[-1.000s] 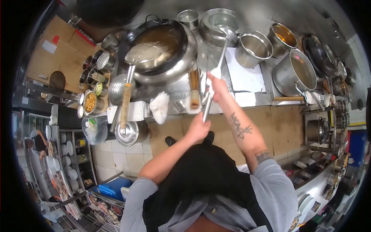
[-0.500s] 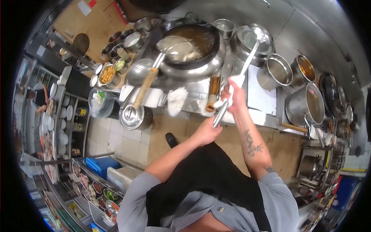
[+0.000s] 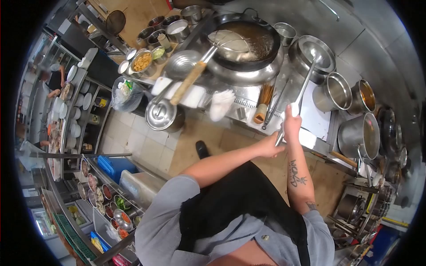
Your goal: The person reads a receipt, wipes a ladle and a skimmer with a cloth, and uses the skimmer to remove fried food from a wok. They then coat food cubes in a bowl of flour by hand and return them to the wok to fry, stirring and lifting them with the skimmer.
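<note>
A long-handled ladle (image 3: pixel 304 86) slants across the right side of the stove, its head over a round steel pot (image 3: pixel 306 66). My right hand (image 3: pixel 293 124) is closed around the handle, with white cloth showing at the grip. Just below, my left hand (image 3: pixel 270 146) grips the handle's lower end, close against my right wrist. To the left, a wok (image 3: pixel 268 57) of brown oil holds a wire skimmer (image 3: pixel 233 42) with pale food in it. The skimmer's wooden handle (image 3: pixel 188 84) rests over the counter edge. A bamboo brush (image 3: pixel 262 104) lies near my hands.
Steel pots (image 3: pixel 332 91) line the right side. A folded white cloth (image 3: pixel 222 105) hangs at the stove's front edge. Below it stands a lidded pot (image 3: pixel 164 115). Seasoning containers (image 3: pixel 143 62) fill the back left, and ingredient trays (image 3: pixel 106 193) sit lower left.
The view has turned, shifting the stove rightward in the picture. My left hand has come closer to my right hand on the ladle handle. The skimmer still lies in the wok.
</note>
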### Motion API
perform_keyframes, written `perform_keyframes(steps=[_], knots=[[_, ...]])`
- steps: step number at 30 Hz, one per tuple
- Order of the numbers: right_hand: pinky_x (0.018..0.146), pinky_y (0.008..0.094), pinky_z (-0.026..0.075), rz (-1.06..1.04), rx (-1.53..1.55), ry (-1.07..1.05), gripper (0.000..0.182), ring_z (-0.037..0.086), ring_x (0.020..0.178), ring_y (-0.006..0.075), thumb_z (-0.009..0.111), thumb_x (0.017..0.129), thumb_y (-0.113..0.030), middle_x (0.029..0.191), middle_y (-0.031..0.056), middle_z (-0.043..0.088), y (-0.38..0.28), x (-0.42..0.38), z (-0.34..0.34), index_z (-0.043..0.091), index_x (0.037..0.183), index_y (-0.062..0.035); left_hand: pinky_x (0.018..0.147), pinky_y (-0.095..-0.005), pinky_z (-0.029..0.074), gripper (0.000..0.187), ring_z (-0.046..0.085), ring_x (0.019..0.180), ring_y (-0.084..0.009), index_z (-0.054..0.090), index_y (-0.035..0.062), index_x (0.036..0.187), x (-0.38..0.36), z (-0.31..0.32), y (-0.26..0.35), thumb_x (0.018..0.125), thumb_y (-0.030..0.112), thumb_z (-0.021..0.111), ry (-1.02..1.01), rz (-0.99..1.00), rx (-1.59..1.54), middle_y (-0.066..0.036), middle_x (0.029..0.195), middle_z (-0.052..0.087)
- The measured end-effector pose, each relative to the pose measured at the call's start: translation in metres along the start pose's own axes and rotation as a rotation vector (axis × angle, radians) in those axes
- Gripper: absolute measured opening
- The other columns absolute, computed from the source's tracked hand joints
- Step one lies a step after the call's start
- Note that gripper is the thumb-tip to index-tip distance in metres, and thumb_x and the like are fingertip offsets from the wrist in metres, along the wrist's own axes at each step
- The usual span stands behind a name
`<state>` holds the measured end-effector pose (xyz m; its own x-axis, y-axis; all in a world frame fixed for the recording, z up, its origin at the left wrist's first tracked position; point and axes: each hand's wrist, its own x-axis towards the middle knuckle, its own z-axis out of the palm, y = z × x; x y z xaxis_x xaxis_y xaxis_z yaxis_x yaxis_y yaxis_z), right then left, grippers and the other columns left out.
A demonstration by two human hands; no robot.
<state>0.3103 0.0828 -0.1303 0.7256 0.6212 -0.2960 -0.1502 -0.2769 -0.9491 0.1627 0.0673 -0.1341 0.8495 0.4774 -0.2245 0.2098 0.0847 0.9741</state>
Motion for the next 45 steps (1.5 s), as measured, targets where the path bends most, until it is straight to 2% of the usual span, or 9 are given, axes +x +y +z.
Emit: perform_keyframes(steps=[5, 11, 16, 22, 26, 34, 37, 40, 45], knots=[[0.072, 0.0367, 0.052, -0.054, -0.296, 0.090, 0.037, 0.070, 0.082, 0.0235, 0.066, 0.090, -0.031, 0.087, 0.0157, 0.072, 0.117, 0.058, -0.017, 0.069, 0.101, 0.0033, 0.071, -0.0323, 0.053, 0.053, 0.063, 0.080, -0.0161, 0.046, -0.0011, 0.128, -0.031, -0.028, -0.039, 0.094, 0.035, 0.065, -0.335, -0.288, 0.094, -0.012, 0.101, 0.063], [0.082, 0.0400, 0.051, -0.086, -0.371, 0.127, 0.041, 0.069, 0.093, 0.0332, 0.066, 0.089, -0.035, 0.093, 0.0228, 0.071, 0.138, 0.077, -0.014, 0.069, 0.101, 0.0048, 0.077, -0.0288, 0.052, 0.040, 0.062, 0.089, -0.0144, 0.051, 0.0013, 0.127, -0.088, -0.081, -0.068, 0.097, 0.026, 0.061, -0.032, -0.344, -0.147, -0.008, 0.103, 0.064], [0.085, 0.0472, 0.051, -0.035, -0.822, 0.113, 0.059, 0.064, 0.099, 0.0455, 0.064, 0.087, -0.049, 0.098, 0.0313, 0.067, 0.131, 0.087, -0.006, 0.067, 0.098, 0.0087, 0.079, -0.0286, 0.052, 0.037, 0.062, 0.089, -0.0136, 0.052, 0.0016, 0.126, -0.133, -0.120, -0.069, 0.097, 0.021, 0.061, 0.146, -0.312, -0.151, -0.008, 0.103, 0.064], [0.086, 0.0481, 0.051, 0.021, -0.883, 0.343, 0.049, 0.064, 0.099, 0.0450, 0.065, 0.086, -0.042, 0.101, 0.0308, 0.065, 0.105, 0.063, 0.010, 0.065, 0.096, 0.0064, 0.082, -0.0283, 0.052, 0.032, 0.064, 0.090, -0.0136, 0.055, 0.0010, 0.122, -0.156, -0.167, -0.083, 0.096, 0.018, 0.062, 0.127, -0.196, 0.011, -0.008, 0.106, 0.064], [0.088, 0.0484, 0.050, -0.173, -0.915, 0.412, 0.045, 0.062, 0.097, 0.0452, 0.068, 0.082, -0.032, 0.102, 0.0287, 0.064, 0.110, 0.053, 0.003, 0.060, 0.106, 0.0060, 0.081, -0.0284, 0.052, 0.033, 0.065, 0.090, -0.0144, 0.055, 0.0005, 0.123, -0.163, -0.211, -0.089, 0.095, 0.017, 0.062, 0.075, -0.157, 0.002, -0.010, 0.106, 0.065], [0.091, 0.0475, 0.049, 0.145, -1.067, 0.398, 0.046, 0.059, 0.108, 0.0421, 0.066, 0.082, -0.027, 0.116, 0.0266, 0.059, 0.139, -0.028, 0.019, 0.055, 0.116, 0.0019, 0.078, -0.0272, 0.051, 0.034, 0.065, 0.089, -0.0139, 0.055, 0.0005, 0.123, -0.165, -0.269, -0.096, 0.096, 0.018, 0.062, -0.210, -0.171, -0.087, -0.010, 0.109, 0.065], [0.089, 0.0484, 0.049, 0.198, -0.969, 0.443, 0.041, 0.060, 0.103, 0.0424, 0.063, 0.083, -0.018, 0.110, 0.0252, 0.064, 0.142, -0.049, 0.024, 0.055, 0.119, -0.0021, 0.079, -0.0279, 0.051, 0.035, 0.065, 0.090, -0.0141, 0.054, 0.0003, 0.124, -0.162, -0.281, -0.088, 0.095, 0.017, 0.063, -0.289, -0.243, -0.053, -0.011, 0.109, 0.065], [0.082, 0.0444, 0.051, 0.020, -0.870, 0.476, 0.034, 0.067, 0.091, 0.0360, 0.064, 0.084, -0.019, 0.097, 0.0234, 0.068, 0.136, -0.060, 0.029, 0.062, 0.113, -0.0004, 0.079, -0.0278, 0.051, 0.034, 0.065, 0.090, -0.0144, 0.054, 0.0005, 0.125, -0.159, -0.288, -0.085, 0.096, 0.017, 0.062, -0.332, -0.266, -0.050, -0.011, 0.110, 0.065], [0.068, 0.0351, 0.048, -0.015, -0.192, 0.554, 0.034, 0.060, 0.071, 0.0192, 0.067, 0.090, -0.030, 0.079, 0.0117, 0.068, 0.162, -0.038, 0.001, 0.070, 0.095, 0.0044, 0.078, -0.0263, 0.050, 0.033, 0.065, 0.091, -0.0150, 0.053, 0.0019, 0.125, -0.157, -0.276, -0.073, 0.097, 0.018, 0.060, -0.294, -0.312, -0.037, -0.010, 0.110, 0.066]])
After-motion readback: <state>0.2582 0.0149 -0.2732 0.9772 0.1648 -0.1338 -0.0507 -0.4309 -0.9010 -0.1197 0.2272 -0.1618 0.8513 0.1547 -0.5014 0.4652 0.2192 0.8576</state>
